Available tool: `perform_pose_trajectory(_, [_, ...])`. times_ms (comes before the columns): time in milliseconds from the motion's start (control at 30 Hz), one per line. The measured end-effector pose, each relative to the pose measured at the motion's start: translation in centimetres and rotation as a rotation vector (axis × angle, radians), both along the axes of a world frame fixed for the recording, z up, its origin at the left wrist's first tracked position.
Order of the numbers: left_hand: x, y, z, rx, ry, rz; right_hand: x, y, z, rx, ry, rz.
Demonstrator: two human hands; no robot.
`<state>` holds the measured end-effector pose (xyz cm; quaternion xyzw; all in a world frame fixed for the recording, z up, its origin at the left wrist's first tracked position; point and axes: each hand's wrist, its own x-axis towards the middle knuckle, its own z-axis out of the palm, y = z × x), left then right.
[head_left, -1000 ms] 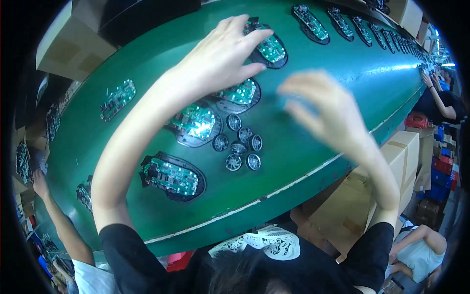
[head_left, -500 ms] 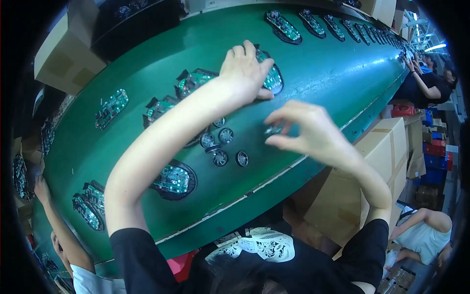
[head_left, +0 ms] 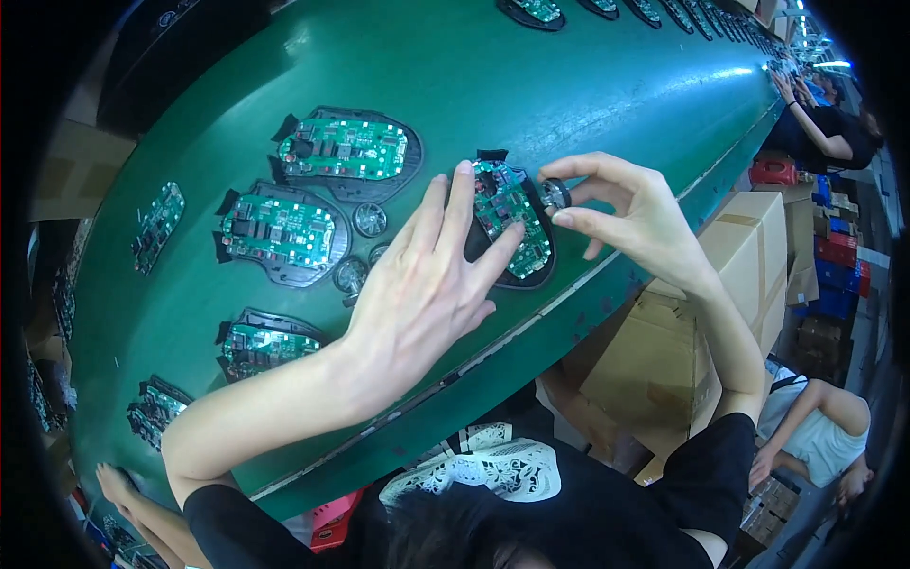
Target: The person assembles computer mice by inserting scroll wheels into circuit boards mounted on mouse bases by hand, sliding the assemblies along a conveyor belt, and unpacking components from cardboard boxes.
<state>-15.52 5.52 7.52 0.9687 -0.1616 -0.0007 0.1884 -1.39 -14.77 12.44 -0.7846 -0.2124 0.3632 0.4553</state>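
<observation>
Beneath the fingers of my left hand (head_left: 408, 270) lies a green circuit board (head_left: 533, 242) in a dark oval shell, close to the table's front edge. That hand is open, its fingers stretched out, with the thumb resting on the board. My right hand (head_left: 630, 213) pinches a small black wheel (head_left: 556, 195) with silvery spokes, just right of the same board. Left of my left hand are more small wheels (head_left: 370, 220), partly covered by it. Two similar boards in shells (head_left: 346, 147) (head_left: 280, 232) sit farther left, and another (head_left: 268, 343) lies behind my left forearm.
A loose circuit board (head_left: 158, 228) lies on the green table (head_left: 455, 71) at left. Shelled boards (head_left: 533, 11) form a row along the far side. Cardboard boxes (head_left: 654, 365) stand beyond the front edge. Other people's arms (head_left: 142, 507) show at lower left and far right.
My left hand has come nearer with the shelled board, which now lies by the front edge. My right hand has moved up beside it with the wheel. The view has shifted.
</observation>
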Motion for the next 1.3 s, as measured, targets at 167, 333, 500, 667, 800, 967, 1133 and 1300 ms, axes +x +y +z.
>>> perform_pose_trajectory(167, [-0.1,0.2,0.5,-0.029,-0.012,0.032,0.2,2.1,-1.0,0.000,-0.640,0.294])
perform_pose_trajectory(333, [0.2,0.1,0.3,0.028,-0.031,0.020,0.1,3.6,-1.2,-0.052,-0.832,0.399])
perform_pose_trajectory(500, [0.4,-0.2,0.6,0.115,-0.078,0.018,0.0,4.6,-0.6,-0.137,-0.872,0.445])
perform_pose_trajectory(667, [0.6,-0.2,1.0,0.204,-0.085,-0.005,-0.1,5.8,0.2,-0.271,-0.869,0.543])
perform_pose_trajectory(800, [0.6,-0.2,1.1,0.219,-0.078,0.007,0.2,5.6,0.4,-0.245,-0.890,0.564])
perform_pose_trajectory(967, [0.9,-0.2,1.2,0.201,-0.080,0.005,0.1,4.3,0.4,-0.163,-0.956,0.432])
perform_pose_trajectory(1133, [1.2,-0.2,0.9,0.142,-0.087,0.008,0.6,3.8,-0.6,-0.109,-0.957,0.429])
perform_pose_trajectory(1300, [1.6,-0.6,0.8,0.061,-0.039,0.035,1.8,4.5,0.0,-0.129,-0.945,0.524])
